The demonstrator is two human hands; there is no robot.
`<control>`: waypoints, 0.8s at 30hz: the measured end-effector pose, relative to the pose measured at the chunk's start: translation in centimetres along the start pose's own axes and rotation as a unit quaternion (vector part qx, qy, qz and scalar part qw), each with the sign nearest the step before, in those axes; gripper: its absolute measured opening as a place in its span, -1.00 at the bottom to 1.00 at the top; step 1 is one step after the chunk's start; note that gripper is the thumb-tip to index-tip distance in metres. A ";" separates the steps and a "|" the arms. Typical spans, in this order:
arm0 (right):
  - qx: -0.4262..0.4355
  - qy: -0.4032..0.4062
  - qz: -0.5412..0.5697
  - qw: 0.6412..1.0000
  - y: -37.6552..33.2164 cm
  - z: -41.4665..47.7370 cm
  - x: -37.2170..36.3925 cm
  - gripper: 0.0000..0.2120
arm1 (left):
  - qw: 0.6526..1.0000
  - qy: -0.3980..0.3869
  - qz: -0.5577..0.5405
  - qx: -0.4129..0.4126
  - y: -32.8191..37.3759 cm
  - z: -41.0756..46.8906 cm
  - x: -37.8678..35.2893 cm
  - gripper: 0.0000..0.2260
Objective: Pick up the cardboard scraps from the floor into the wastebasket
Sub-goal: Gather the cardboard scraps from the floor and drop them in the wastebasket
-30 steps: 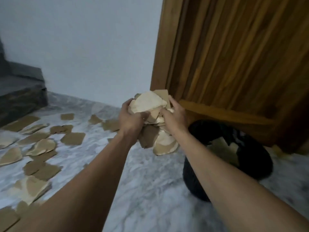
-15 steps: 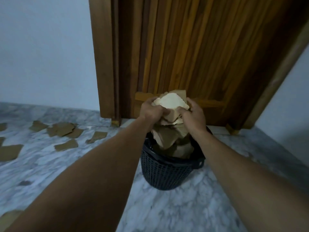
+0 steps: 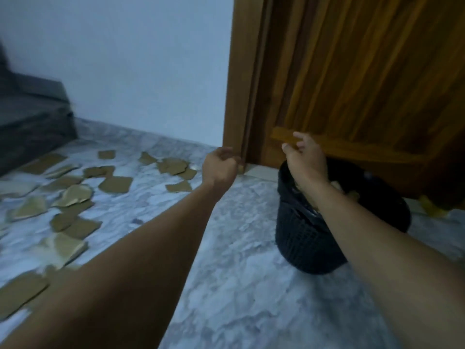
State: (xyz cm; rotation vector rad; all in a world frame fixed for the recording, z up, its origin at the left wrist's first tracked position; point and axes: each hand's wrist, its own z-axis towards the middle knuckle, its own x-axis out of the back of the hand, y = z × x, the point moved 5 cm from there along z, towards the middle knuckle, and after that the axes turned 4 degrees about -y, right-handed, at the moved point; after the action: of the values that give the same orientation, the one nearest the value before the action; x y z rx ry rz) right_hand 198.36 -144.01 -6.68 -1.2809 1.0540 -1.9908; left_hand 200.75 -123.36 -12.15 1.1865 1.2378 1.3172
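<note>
The black mesh wastebasket stands on the marble floor at the foot of the wooden door. Brown scraps show inside it, partly hidden by my right forearm. My right hand hovers above the basket's left rim, fingers spread and holding nothing. My left hand is to the left of the basket over the floor, fingers loosely curled with nothing in them. Several cardboard scraps lie scattered over the floor at the left.
A wooden door and its frame rise right behind the basket. A dark stone step sits at the far left against the white wall. A yellowish bit lies by the door at the right.
Both hands held a bundle of scraps over the basket; now the bundle is gone from my hands and they have moved apart. The view has swung left toward the scattered scraps.
</note>
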 end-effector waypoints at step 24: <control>-0.007 -0.450 -0.259 0.855 4.5 -29.6 -44.1 0.14 | 0.689 0.431 0.350 0.466 -29.0 -37.8 46.4 -0.08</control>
State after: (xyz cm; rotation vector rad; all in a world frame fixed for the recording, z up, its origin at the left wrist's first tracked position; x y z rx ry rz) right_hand 189.01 -102.85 -39.26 -2.3372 0.2613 -1.3488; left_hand 159.46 -79.11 -39.83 1.9698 2.5015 2.0124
